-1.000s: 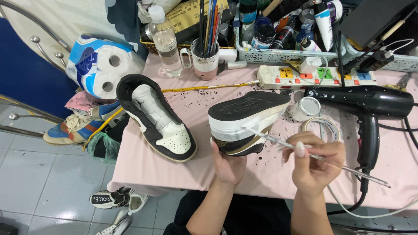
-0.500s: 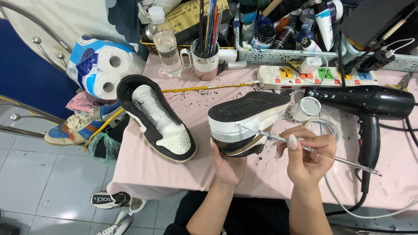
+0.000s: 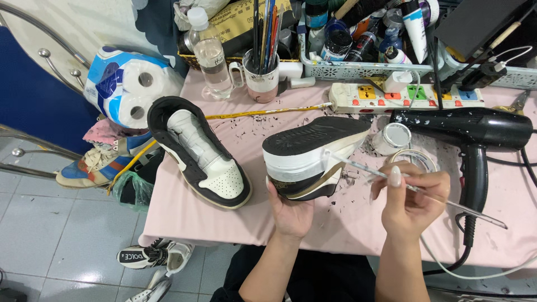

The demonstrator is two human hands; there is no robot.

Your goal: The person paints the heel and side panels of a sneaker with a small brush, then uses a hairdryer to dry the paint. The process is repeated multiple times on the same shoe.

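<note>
My left hand [image 3: 291,210] grips a black-and-white sneaker [image 3: 310,154] from below, holding it on its side with the black sole up and its white midsole wrapped in tape. In my right hand [image 3: 411,198] is a thin clear-handled brush [image 3: 414,187], and its tip touches the midsole edge. A matching black-and-white sneaker [image 3: 196,151] lies upright on the pink table cover [image 3: 347,223] to the left.
A black hair dryer [image 3: 470,131], a tape roll [image 3: 417,159] and a small white jar [image 3: 391,137] lie to the right. A power strip [image 3: 403,95], a mug of brushes [image 3: 263,78], a water bottle [image 3: 210,53] and a basket of paints stand at the back. Toilet rolls [image 3: 126,86] and other shoes [image 3: 100,165] sit left.
My right hand has shifted slightly, drawing the brush tip along the midsole. The held sneaker stays nearly still.
</note>
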